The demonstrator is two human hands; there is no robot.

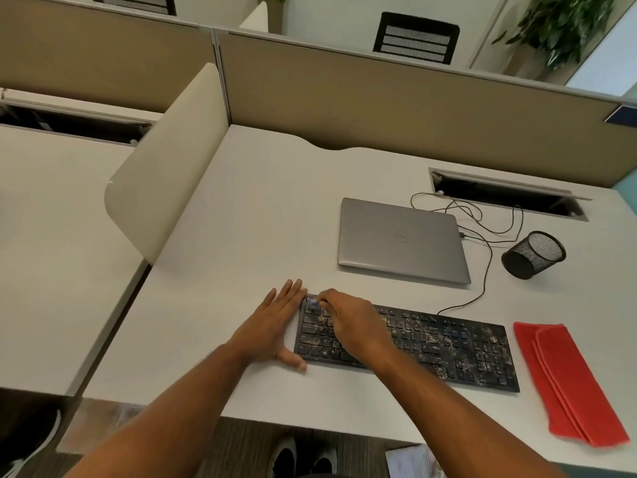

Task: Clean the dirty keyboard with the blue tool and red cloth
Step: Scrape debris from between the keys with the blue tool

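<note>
Looking down at the tabletop, the black keyboard sits lower center, speckled all over with pale crumbs, thickest across the middle rows. Left hand lies flat with fingers spread straight, pressed against the keyboard's left end, thumb at the near corner. Right hand is curled over the upper-left keys, its grip pinching the blue tool, though only a small blurry blue bit shows past the fingers, so its shape is hard to make out. Red cloth lies folded just right of the keyboard, near the tabletop's front edge and not touching it. Mesh pen cup at right is tipped on its side; can't tell if anything's inside. Closed silver laptop sits above the keyboard, with black cables looping back to a cable slot. Plenty of bare tabletop on the left up to the beige divider. Shoes and some paper are cut off at the bottom.
</note>
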